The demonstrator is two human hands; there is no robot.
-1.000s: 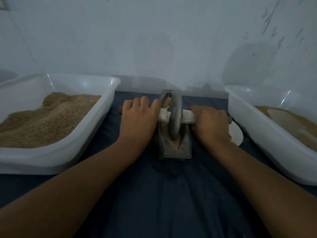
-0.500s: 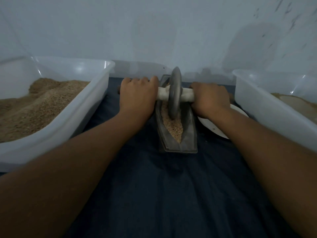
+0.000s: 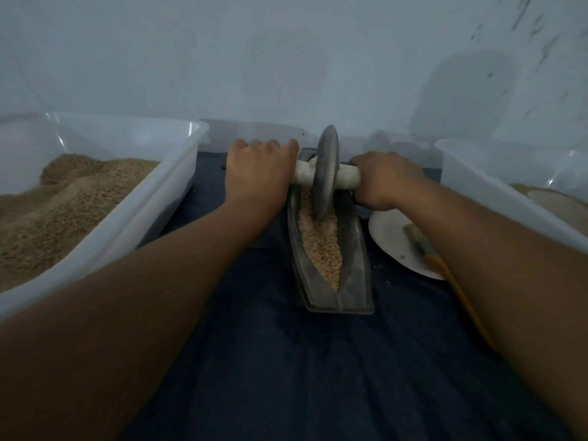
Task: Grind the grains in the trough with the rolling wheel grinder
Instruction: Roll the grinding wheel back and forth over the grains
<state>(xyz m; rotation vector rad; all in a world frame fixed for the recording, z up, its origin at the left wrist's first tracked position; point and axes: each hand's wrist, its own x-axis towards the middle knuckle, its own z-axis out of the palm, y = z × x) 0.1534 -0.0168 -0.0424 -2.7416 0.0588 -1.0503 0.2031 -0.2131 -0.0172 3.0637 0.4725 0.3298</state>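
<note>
At centre frame the trough (image 3: 334, 249) holds pale grains (image 3: 321, 246); tubs left (image 3: 178, 173) and right (image 3: 461, 173) hold brown meal. Both hands — left (image 3: 259, 173), right (image 3: 386, 179) — clamp the grinder (image 3: 326, 173), rolled farther back than before — brush (image 3: 423, 246) now uncovered on its plate (image 3: 391, 237). Dark cloth (image 3: 286, 361), white wall (image 3: 286, 58)

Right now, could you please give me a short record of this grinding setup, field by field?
wheel: upright metal disc, its lower edge in the grains
trough: narrow metal boat on dark cloth
left hand: grips the axle left of the wheel
right hand: grips the axle right of it
left tub: heaped with brown grain
right side: white plate with a brush on it
</note>
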